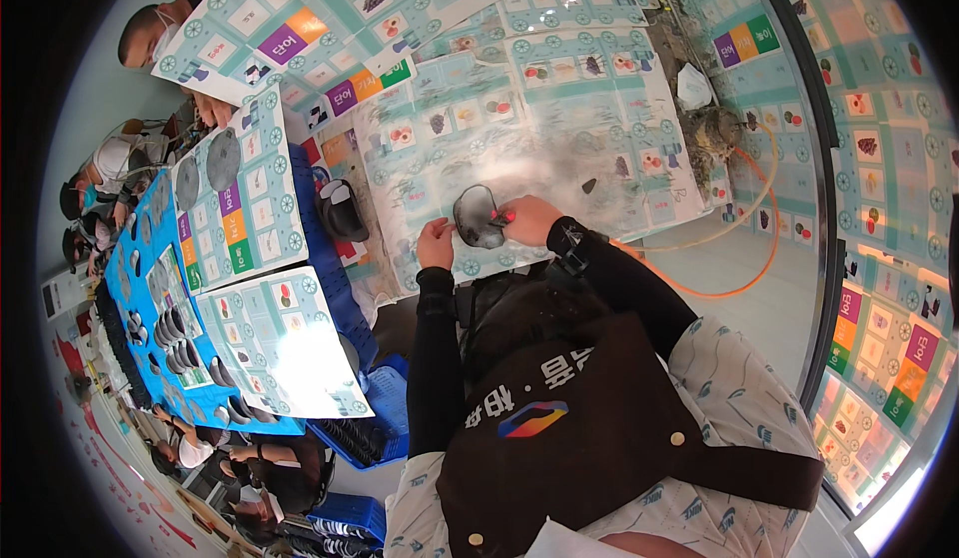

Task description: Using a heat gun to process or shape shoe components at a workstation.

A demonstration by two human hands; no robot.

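In front of me a dark grey, rounded piece with a shiny surface is held over the dusty, sheet-covered table. My left hand is at its left edge, fingers bent and fingertips against the rim. At the right edge, my right hand is closed around a small red object, which meets the piece. The kind of that red object is too small to make out. Black sleeves cover both my forearms.
A small dark chip lies right of my hands. Orange tubing loops at the table's right side. Left are a black rounded object, a blue crate and a blue table bearing several dark pieces. Other people work at the far left.
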